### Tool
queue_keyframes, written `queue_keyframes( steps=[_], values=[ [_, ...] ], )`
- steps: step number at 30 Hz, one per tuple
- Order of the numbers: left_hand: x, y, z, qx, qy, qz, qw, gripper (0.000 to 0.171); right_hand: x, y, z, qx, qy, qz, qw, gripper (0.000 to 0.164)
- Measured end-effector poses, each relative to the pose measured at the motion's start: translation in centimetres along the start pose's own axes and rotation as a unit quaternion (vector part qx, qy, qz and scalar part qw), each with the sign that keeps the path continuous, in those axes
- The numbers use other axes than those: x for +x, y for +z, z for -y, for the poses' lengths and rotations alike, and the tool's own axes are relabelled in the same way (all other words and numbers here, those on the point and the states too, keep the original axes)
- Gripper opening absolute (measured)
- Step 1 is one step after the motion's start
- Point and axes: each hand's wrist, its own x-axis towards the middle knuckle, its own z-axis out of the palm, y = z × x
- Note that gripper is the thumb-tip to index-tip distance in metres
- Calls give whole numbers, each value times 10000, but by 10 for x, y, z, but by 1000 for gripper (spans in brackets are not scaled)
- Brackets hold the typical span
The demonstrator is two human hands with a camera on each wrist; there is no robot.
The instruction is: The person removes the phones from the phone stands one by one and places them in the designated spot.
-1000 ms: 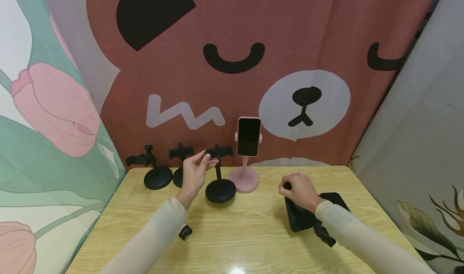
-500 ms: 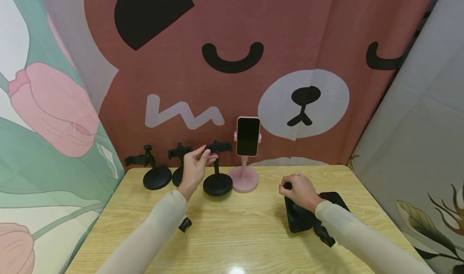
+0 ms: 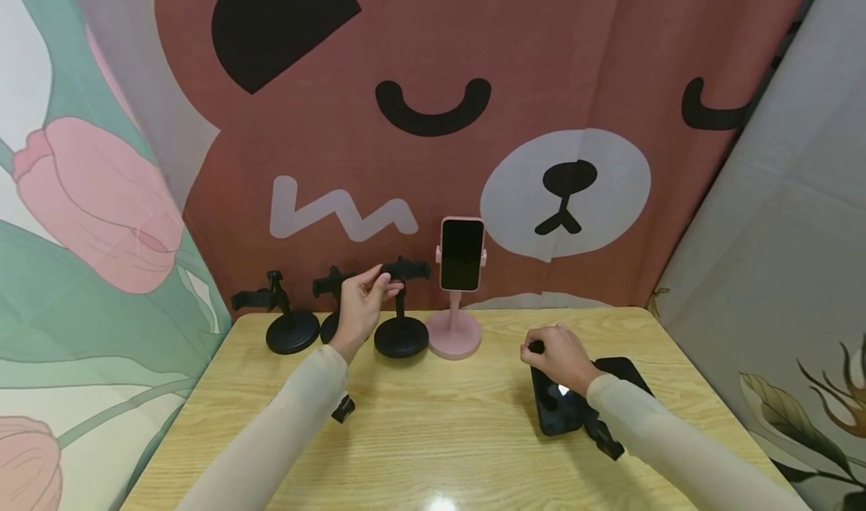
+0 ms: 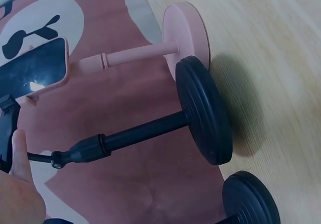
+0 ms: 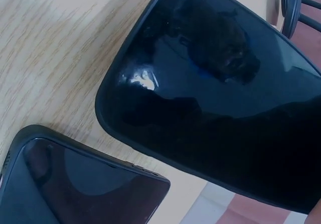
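While my left hand (image 3: pixel 361 304) pinches the clamp head of a black phone stand (image 3: pixel 402 308) between thumb and fingertips, that stand's round base sits on the wooden table (image 3: pixel 433 451) near the back edge, just beside the pink phone stand (image 3: pixel 455 331). The pink one carries a phone in a pink case (image 3: pixel 463 254), screen dark and upright. No brand, label or writing can be read on any stand or phone; the backdrop (image 3: pixel 433 120) shows only a cartoon bear face.

My right hand (image 3: pixel 558 361) lies curled on the top end of a black phone (image 3: pixel 551 402) lying flat on the table, fingers bent over its edge, so I take it as gripping that phone. A second black phone (image 3: pixel 625 372) lies just beside it, to the right, their edges close but apart in the right wrist view.

Two more black stands (image 3: pixel 292 323) line the back edge to the left of mine, close together. The table's middle and front lie bare wood between my forearms.
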Motion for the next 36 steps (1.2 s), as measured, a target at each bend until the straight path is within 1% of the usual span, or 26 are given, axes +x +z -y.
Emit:
queue_keyframes(
  steps=[6,14,18,21,26,31,36],
  values=[
    [3,0,7,-54,0,17,10000,46,2,3,-3,21,9,-51,10000,21],
    [2,-3,15,-18,-186,8,9998,46,5,4,-8,95,-4,-29,10000,20],
    [2,-5,16,125,-202,88,9997,47,7,3,-11,113,0,-16,9999,20],
    [2,-7,18,326,-201,125,9992,46,8,3,-13,108,19,22,9999,21],
    [-1,-11,23,584,-175,141,9980,46,10,5,-15,74,25,53,10000,21],
    [-5,-14,29,617,-203,173,9977,46,8,8,-18,70,74,99,9999,20],
    [-8,-15,27,550,-250,190,9980,46,5,11,-20,21,138,97,9999,22]
  ],
)
